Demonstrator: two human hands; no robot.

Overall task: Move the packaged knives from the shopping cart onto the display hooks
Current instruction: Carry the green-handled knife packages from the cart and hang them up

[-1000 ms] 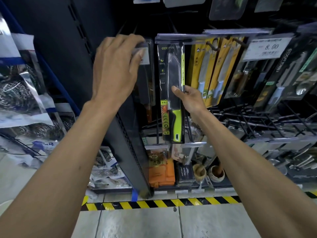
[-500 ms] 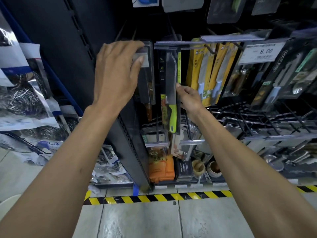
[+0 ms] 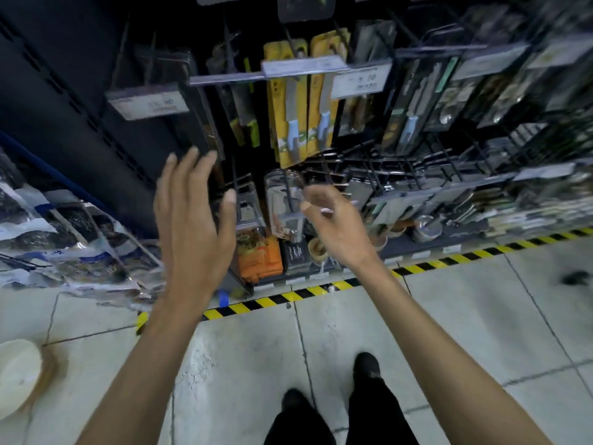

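Green-handled packaged knife (image 3: 244, 114) hung on its display hook (image 3: 227, 49), above the left hand (image 3: 192, 220) and the right hand (image 3: 335, 228), a little nearer to the left one; neither hand touched it any more, while half a second before the right hand was pushing it along the hook. The left hand had come down from the white price label (image 3: 148, 103) that it held before; its fingers were spread and almost straight, with nothing in them; the label was now up and to the left of it. The right hand was also pulled back and lower than before; its fingers were loosely curled around nothing; the two hands were apart and did not touch. Yellow packaged knives (image 3: 288, 120) hung above the right hand, just beside the green-handled one; a price tag (image 3: 359, 81) was above them, further to the right. The view had tilted down since the earlier frames; below the hands showed the black and yellow floor tape (image 3: 288, 297) and the grey tiles (image 3: 244, 364); two black shoes (image 3: 365, 367) stood between the forearms.
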